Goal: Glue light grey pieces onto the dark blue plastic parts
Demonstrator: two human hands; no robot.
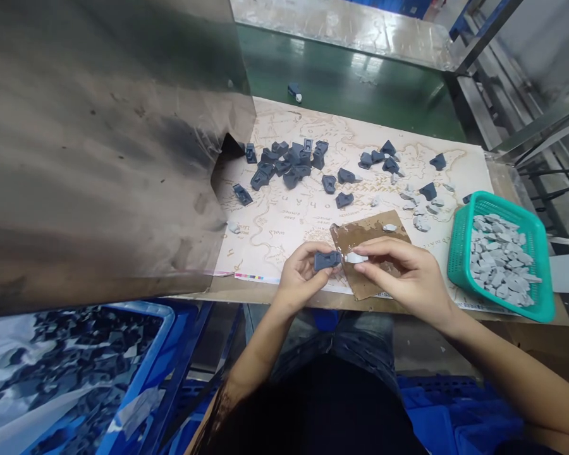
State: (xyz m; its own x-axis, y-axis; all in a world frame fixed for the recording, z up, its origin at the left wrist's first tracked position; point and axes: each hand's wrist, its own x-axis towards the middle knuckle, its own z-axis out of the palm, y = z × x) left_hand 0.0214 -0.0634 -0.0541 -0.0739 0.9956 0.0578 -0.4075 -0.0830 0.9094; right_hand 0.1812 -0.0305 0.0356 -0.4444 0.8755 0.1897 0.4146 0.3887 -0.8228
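My left hand point(302, 278) pinches a dark blue-grey plastic part point(326, 260) between thumb and fingers. Close to its right end, my right hand point(403, 272) grips a small pale grey piece point(356, 258) by thumb and fingertips. The two pieces almost meet; I cannot tell whether they touch. Beneath the hands lies a brown cardboard square point(367, 287) with a wet-looking, shiny patch, and one loose pale piece point(389, 227) rests on it. Beyond the hands, a cluster of dark plastic parts point(294, 161) is spread over the printed map sheet point(275, 221).
A green basket point(459, 243) full of pale pieces stands at the right. Several pale pieces point(421, 222) and dark parts lie near it. A metal panel point(123, 158) walls off the left. Below it sits a blue crate point(165, 328) of dark parts. A green belt point(374, 91) runs behind.
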